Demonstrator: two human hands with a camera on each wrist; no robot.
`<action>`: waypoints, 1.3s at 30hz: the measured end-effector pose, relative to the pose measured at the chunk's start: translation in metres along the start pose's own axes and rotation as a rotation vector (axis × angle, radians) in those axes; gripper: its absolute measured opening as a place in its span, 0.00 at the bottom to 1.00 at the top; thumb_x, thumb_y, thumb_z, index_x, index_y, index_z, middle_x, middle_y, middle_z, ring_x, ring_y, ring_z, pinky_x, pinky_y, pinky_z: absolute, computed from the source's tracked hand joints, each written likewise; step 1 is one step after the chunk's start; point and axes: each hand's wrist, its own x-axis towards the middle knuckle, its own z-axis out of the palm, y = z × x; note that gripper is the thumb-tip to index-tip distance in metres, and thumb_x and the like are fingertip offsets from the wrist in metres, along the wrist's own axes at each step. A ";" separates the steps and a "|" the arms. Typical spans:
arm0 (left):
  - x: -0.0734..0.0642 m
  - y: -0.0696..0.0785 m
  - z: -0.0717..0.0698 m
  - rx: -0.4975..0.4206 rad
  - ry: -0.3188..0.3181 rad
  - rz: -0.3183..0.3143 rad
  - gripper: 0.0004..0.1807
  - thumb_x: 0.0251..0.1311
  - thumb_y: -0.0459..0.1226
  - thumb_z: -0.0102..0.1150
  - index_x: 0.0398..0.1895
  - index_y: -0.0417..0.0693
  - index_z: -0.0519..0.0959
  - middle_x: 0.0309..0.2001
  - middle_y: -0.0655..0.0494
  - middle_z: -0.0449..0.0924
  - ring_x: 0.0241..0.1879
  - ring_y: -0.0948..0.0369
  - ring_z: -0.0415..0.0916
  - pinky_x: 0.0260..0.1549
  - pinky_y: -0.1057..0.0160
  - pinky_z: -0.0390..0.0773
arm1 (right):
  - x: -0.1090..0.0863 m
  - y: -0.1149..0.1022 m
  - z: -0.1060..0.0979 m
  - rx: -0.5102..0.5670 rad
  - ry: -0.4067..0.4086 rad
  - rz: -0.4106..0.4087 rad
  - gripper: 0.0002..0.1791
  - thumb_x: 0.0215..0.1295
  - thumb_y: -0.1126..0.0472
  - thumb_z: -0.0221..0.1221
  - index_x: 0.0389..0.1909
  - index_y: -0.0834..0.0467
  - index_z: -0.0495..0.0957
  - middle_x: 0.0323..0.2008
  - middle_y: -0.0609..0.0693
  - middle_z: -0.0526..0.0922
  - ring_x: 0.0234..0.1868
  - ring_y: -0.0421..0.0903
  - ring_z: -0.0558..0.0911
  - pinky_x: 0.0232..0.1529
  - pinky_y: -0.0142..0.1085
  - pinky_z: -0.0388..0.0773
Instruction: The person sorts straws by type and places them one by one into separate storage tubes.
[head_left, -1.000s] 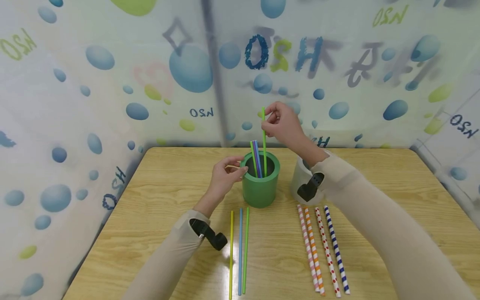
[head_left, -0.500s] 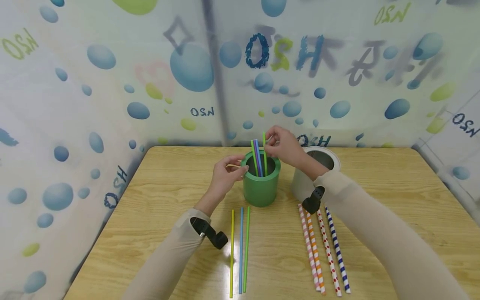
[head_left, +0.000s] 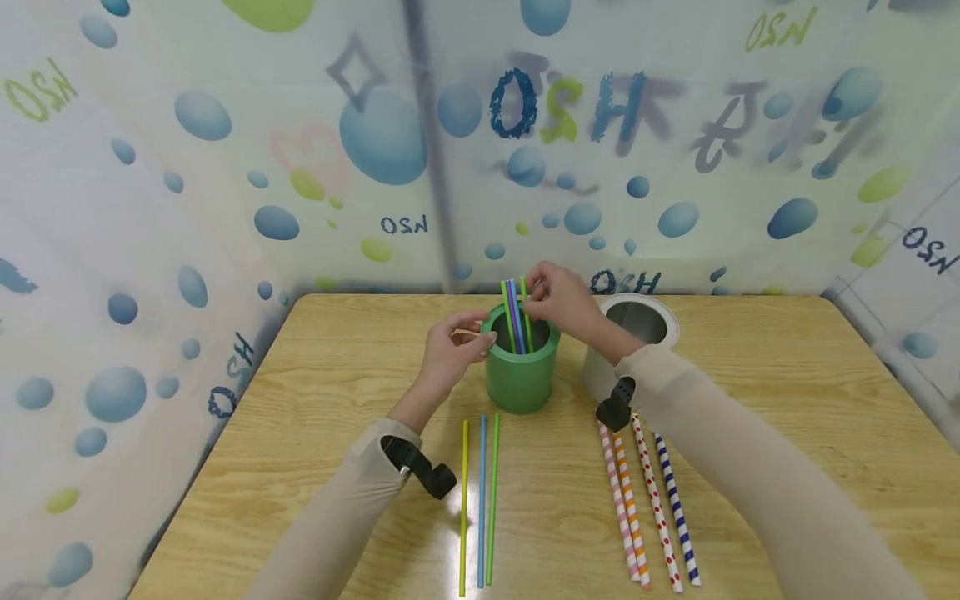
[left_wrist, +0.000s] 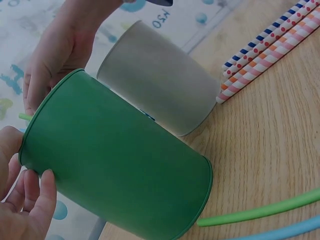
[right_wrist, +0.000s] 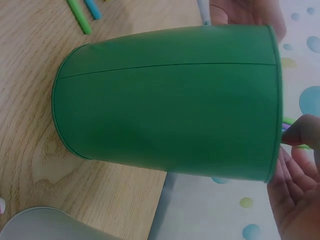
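A green cylindrical container (head_left: 520, 383) stands upright on the table, with several thin straws (head_left: 513, 317) in green, purple and blue leaning inside it. My right hand (head_left: 566, 304) pinches one green straw (head_left: 523, 286) near its top, and the straw's lower part is inside the container. At the left side of the rim, my left hand (head_left: 447, 352) holds the container between thumb and fingers. In the left wrist view its fingers (left_wrist: 46, 197) bend against the green wall. To the right stands a light grey container (left_wrist: 155, 80), partly behind my right forearm in the head view.
In front of the green container lie a yellow straw (head_left: 463, 508), a blue straw (head_left: 482, 508) and another green straw (head_left: 492, 508). Several thicker patterned paper straws (head_left: 631, 508) lie before the grey container. A wall with printed bubbles rises behind the wooden table (head_left: 337, 375).
My right hand has come down with the green straw, from high above the green container to its rim. The straw now sits lower inside. My left hand stays at the rim.
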 end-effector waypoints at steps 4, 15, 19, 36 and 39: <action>0.000 -0.001 0.000 0.000 -0.002 0.006 0.18 0.56 0.29 0.59 0.51 0.33 0.74 0.39 0.44 0.69 0.32 0.61 0.71 0.40 0.47 0.78 | -0.001 0.000 0.002 -0.047 0.012 0.008 0.10 0.56 0.65 0.56 0.40 0.61 0.71 0.30 0.53 0.78 0.29 0.47 0.77 0.29 0.37 0.75; -0.001 -0.002 0.001 0.000 0.002 0.011 0.18 0.56 0.29 0.59 0.51 0.33 0.74 0.39 0.44 0.70 0.32 0.62 0.72 0.35 0.56 0.80 | 0.000 -0.001 0.002 -0.065 0.003 0.049 0.13 0.57 0.63 0.57 0.43 0.63 0.74 0.34 0.55 0.78 0.34 0.49 0.77 0.32 0.38 0.76; -0.001 -0.001 0.001 -0.005 0.004 0.008 0.19 0.56 0.28 0.59 0.51 0.33 0.74 0.39 0.44 0.70 0.32 0.62 0.72 0.34 0.58 0.81 | -0.003 -0.002 -0.004 0.018 -0.021 0.059 0.13 0.59 0.63 0.57 0.44 0.64 0.73 0.33 0.56 0.80 0.31 0.48 0.79 0.30 0.37 0.78; 0.000 0.000 0.000 -0.014 0.005 0.006 0.19 0.56 0.28 0.58 0.52 0.32 0.73 0.39 0.45 0.69 0.32 0.63 0.71 0.39 0.48 0.78 | -0.041 -0.014 -0.014 0.182 -0.143 -0.053 0.09 0.60 0.67 0.58 0.39 0.67 0.73 0.25 0.59 0.78 0.23 0.50 0.79 0.25 0.40 0.79; 0.000 -0.001 0.000 -0.011 0.005 0.002 0.19 0.56 0.28 0.58 0.52 0.32 0.73 0.39 0.45 0.69 0.32 0.63 0.71 0.38 0.50 0.79 | -0.048 -0.015 -0.013 0.174 -0.168 -0.057 0.08 0.59 0.67 0.58 0.38 0.66 0.73 0.24 0.59 0.78 0.20 0.48 0.78 0.24 0.40 0.79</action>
